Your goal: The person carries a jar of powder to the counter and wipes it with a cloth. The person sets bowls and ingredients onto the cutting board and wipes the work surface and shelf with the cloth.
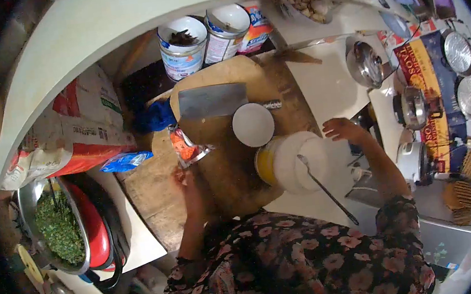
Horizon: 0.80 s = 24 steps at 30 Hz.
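Observation:
My left hand [181,179] is just below a red and silver foil packet [182,143], at the left edge of the wooden board. Its fingers look dim and blurred, so whether they grip the packet's lower end is unclear. My right hand [341,129] is raised beside a wide white tub [323,158], fingers apart and nothing in them. A long-handled spoon [332,195] leans across the tub, and a yellow-labelled can [265,164] stands against it. Behind the tub sits a white bowl [253,125]. A cleaver [212,101] lies flat on the round chopping board [222,75].
Two white tins [181,61] stand at the back beside an orange packet [256,29]. Large paper sacks [81,123] and a metal bowl of chopped greens [57,229] are on the left. A lidded pan [366,64], a pot [413,108] and a cooker [412,161] line the right.

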Motion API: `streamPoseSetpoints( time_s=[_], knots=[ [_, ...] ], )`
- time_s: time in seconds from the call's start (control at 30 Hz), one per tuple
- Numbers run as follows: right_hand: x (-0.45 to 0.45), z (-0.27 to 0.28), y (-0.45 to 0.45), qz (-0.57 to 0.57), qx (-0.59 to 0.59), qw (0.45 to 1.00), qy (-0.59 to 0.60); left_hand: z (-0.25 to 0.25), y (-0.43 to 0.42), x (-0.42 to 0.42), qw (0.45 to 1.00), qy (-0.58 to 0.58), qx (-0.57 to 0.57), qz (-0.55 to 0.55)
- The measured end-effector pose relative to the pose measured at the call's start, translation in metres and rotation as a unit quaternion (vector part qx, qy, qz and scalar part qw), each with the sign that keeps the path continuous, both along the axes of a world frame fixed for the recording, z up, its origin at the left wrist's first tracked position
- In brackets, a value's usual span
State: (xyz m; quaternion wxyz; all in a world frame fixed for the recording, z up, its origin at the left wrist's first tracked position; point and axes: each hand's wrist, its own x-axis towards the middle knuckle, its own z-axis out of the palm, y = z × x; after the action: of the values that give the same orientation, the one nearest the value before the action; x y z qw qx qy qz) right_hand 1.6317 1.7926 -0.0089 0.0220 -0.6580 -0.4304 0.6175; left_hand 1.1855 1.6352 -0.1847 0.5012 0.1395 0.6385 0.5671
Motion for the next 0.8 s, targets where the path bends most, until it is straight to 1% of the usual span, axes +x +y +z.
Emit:
streamPoseSetpoints(
  time_s=[0.07,0.1,0.13,0.17,0.2,0.27,0.33,0.37,0.4,0.43,0.47,0.5,0.53,0.6,0.63,0.7,0.73,0.8],
  knots=[
    [-0.019,-0.015,-0.029,0.032,0.018,0.998,-0.049,0.009,-0.003,0.018,1.000,0.008,0.010,0.009],
    [-0.011,-0.042,-0.039,0.037,0.016,0.999,-0.035,0.015,0.001,0.023,0.999,0.005,0.025,0.024],
    [0.004,-0.087,-0.050,0.030,0.081,0.996,0.001,0.018,0.005,0.023,0.999,0.019,0.022,0.029],
    [0.008,-0.109,-0.060,0.020,0.146,0.988,0.036,0.020,0.010,0.023,0.999,0.035,0.003,-0.003],
    [0.013,-0.131,-0.067,0.012,0.181,0.982,0.041,0.022,0.016,0.023,0.998,0.049,-0.016,-0.039],
    [0.000,-0.152,-0.075,0.000,0.222,0.975,0.030,0.021,0.027,0.027,0.999,0.042,-0.005,-0.033],
    [-0.011,-0.162,-0.083,-0.004,0.249,0.968,0.017,0.019,0.037,0.042,0.999,0.004,0.020,-0.029],
    [-0.018,-0.165,-0.083,-0.003,0.260,0.965,0.012,0.029,0.040,0.050,0.999,-0.009,0.050,-0.017],
    [-0.025,-0.169,-0.084,-0.002,0.269,0.963,0.008,0.017,0.043,0.054,0.998,-0.010,0.055,-0.025],
    [-0.032,-0.172,-0.085,-0.002,0.277,0.961,0.004,0.001,0.045,0.052,0.996,0.061,0.066,-0.025],
    [-0.034,-0.175,-0.085,0.000,0.284,0.959,0.003,-0.001,0.047,0.051,0.988,0.133,0.076,-0.023],
    [-0.036,-0.176,-0.086,-0.004,0.288,0.958,0.004,-0.003,0.047,0.050,0.987,0.146,0.055,-0.034],
    [-0.036,-0.178,-0.088,-0.003,0.291,0.957,0.004,-0.006,0.047,0.051,0.987,0.148,0.058,-0.031],
    [-0.034,-0.180,-0.092,-0.006,0.295,0.956,0.008,-0.007,0.045,0.051,0.974,0.212,0.062,-0.052],
    [-0.031,-0.181,-0.094,-0.007,0.295,0.955,0.011,-0.005,0.042,0.053,0.974,0.213,0.063,-0.047],
    [-0.018,-0.181,-0.101,-0.011,0.292,0.956,0.014,0.010,0.035,0.063,0.966,0.237,0.016,-0.099],
    [-0.010,-0.181,-0.106,-0.018,0.289,0.957,0.016,0.009,0.031,0.071,0.966,0.238,0.015,-0.095],
    [0.010,-0.180,-0.118,-0.029,0.284,0.958,0.017,0.003,0.025,0.094,0.982,0.167,0.080,-0.047]
  ],
)
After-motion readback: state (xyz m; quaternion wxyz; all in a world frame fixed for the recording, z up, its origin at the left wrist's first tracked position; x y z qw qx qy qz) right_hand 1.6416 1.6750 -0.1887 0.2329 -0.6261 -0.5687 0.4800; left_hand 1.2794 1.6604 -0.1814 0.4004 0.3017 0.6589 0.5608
